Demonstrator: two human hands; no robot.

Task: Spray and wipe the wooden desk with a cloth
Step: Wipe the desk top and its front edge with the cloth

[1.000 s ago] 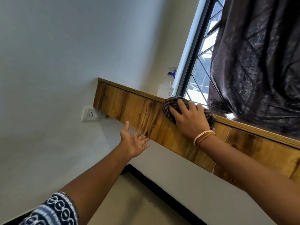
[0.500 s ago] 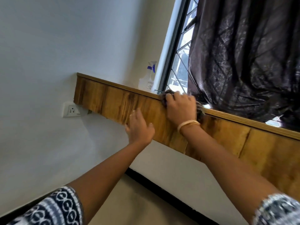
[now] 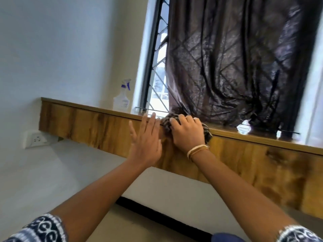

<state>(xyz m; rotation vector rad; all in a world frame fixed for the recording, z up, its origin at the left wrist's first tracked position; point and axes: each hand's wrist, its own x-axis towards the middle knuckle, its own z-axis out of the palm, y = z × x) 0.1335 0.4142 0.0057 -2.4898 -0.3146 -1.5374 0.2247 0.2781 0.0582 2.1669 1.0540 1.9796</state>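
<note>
**A:** Start with your hands. What are they doing?

**B:** Your right hand (image 3: 187,132) has its fingers curled over a bunched checked cloth (image 3: 167,122) and grips it at the top edge of the wooden desk (image 3: 90,125); thin bangles (image 3: 196,151) circle that wrist. Your left hand (image 3: 146,142) lies with straight, spread fingers flat on the desk's front panel, just beside the cloth, and it holds nothing.

**A:** Now the room, biggest thing first.

**B:** A pale wall (image 3: 61,41) fills your left side and runs on below the desk. To the right of it hangs a dark brown curtain (image 3: 236,58), covering most of a window (image 3: 158,75) whose diamond grille shows in the gap along the curtain's left edge. The curtain's lower end gathers just behind your right hand. The wooden desk runs slanting across the view from the left wall to the right edge, and you see mostly its front face and thin top rim.

**A:** And the smaller things?

**B:** Your patterned sleeves (image 3: 42,229) show at the bottom corners. A white spray bottle (image 3: 122,98) with a blue trigger stands upright on the desk top, next to the window frame and well left of your hands. A white wall socket (image 3: 35,139) sits under the desk's left end. A small clear object (image 3: 243,128) rests on the top, right of the cloth; you cannot tell what it is.
</note>
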